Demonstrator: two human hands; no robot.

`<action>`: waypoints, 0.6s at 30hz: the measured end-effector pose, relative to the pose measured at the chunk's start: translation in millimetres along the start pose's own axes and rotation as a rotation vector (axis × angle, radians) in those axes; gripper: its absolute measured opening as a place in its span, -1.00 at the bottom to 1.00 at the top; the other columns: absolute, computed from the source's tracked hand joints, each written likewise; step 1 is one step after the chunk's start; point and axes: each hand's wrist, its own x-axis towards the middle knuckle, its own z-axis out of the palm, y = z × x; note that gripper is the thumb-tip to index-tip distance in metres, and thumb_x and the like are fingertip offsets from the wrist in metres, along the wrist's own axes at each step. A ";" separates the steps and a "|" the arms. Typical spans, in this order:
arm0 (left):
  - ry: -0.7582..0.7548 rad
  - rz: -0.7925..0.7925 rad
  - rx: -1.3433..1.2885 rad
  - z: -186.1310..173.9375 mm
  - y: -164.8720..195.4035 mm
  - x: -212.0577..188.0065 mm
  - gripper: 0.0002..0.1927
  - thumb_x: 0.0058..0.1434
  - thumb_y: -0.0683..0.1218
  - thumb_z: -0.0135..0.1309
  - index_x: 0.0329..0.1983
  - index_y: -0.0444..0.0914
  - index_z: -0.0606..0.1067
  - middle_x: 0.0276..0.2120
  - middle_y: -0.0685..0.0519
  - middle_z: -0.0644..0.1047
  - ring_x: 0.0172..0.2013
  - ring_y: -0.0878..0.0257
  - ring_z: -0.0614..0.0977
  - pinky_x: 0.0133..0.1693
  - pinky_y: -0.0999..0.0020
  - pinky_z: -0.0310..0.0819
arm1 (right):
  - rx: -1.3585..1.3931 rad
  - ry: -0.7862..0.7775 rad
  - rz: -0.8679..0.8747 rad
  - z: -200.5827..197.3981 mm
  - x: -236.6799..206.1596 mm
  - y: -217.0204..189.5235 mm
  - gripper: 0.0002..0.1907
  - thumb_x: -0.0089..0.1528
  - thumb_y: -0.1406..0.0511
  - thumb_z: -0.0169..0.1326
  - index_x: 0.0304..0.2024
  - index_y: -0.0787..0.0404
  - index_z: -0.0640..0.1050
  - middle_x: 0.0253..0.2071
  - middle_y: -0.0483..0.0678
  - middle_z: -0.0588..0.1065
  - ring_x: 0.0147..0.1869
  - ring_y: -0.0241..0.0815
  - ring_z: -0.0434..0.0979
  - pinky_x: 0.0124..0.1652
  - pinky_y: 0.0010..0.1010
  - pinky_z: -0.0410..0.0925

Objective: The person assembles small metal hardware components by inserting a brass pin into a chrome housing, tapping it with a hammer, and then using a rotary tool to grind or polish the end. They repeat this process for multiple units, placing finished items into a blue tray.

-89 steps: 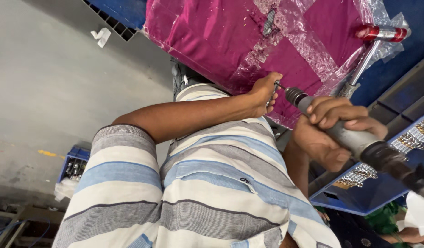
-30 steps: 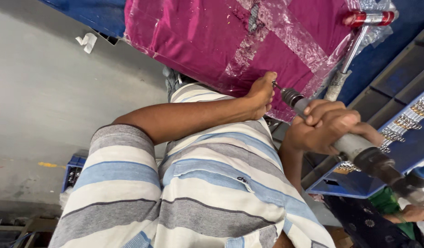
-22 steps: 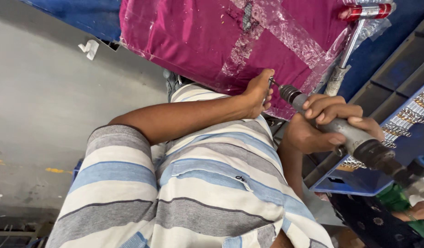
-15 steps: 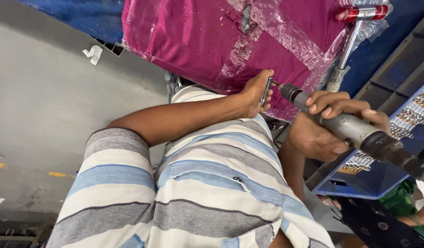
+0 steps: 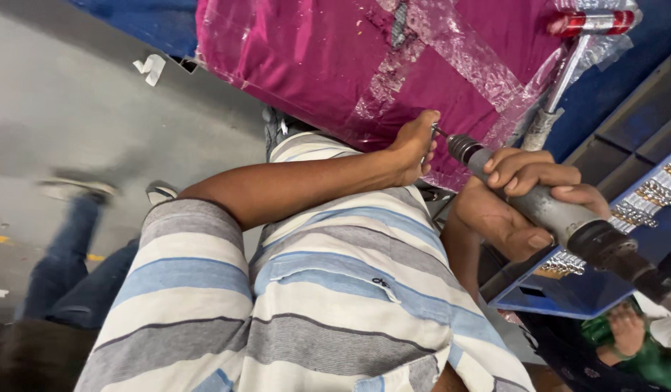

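Gripping a grey power screwdriver, right hand faces plastic-wrapped magenta case.

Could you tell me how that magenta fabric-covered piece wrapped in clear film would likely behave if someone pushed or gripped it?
The magenta piece looks broad and flat, so it is probably stiff, not floppy. Its clear film is glossy and wrinkled, so a grip may slide. The left hand braces its edge while the right hand presses the power screwdriver in, so it may shift if unsteadied.

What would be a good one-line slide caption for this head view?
Right hand drives a power screwdriver at a magenta suitcase edge; left hand steadies.
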 end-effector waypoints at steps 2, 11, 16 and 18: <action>-0.003 -0.002 -0.014 -1.0 -0.2 -1.4 -0.64 0.23 0.28 -0.04 -0.31 -0.07 0.38 -0.52 0.17 0.34 -0.49 0.31 0.32 -0.40 0.24 0.25 | 0.046 -0.014 0.009 -3.2 -0.7 -2.4 -0.47 0.30 -0.10 0.07 -0.06 0.17 0.28 -0.48 -0.02 0.33 -0.55 -0.15 0.43 -0.61 -0.33 0.43; -0.062 0.024 -0.077 -5.0 2.2 -7.5 -0.65 0.24 0.25 -0.03 -0.31 -0.10 0.40 -0.55 0.15 0.33 -0.54 0.29 0.33 -0.49 0.26 0.22 | 0.052 0.011 -0.004 -3.7 -7.1 -5.9 -0.49 0.30 -0.09 0.03 -0.04 0.14 0.27 -0.47 -0.01 0.29 -0.62 -0.14 0.39 -0.64 -0.31 0.39; -0.081 0.040 -0.094 -7.5 1.8 -9.5 -0.65 0.23 0.25 -0.01 -0.31 -0.10 0.40 -0.56 0.15 0.34 -0.55 0.29 0.34 -0.51 0.27 0.22 | -0.001 0.051 -0.011 -2.9 -3.2 -2.7 -0.52 0.33 -0.04 0.05 -0.06 0.17 0.25 -0.46 0.02 0.30 -0.60 -0.16 0.40 -0.66 -0.36 0.39; -0.071 0.028 -0.106 -7.6 1.3 -8.9 -0.65 0.23 0.25 0.00 -0.32 -0.10 0.40 -0.56 0.15 0.34 -0.55 0.29 0.35 -0.50 0.27 0.23 | 0.060 0.056 -0.009 -2.7 -2.4 -1.3 -0.59 0.35 0.06 0.05 -0.06 0.18 0.23 -0.47 0.02 0.28 -0.63 -0.16 0.38 -0.66 -0.35 0.36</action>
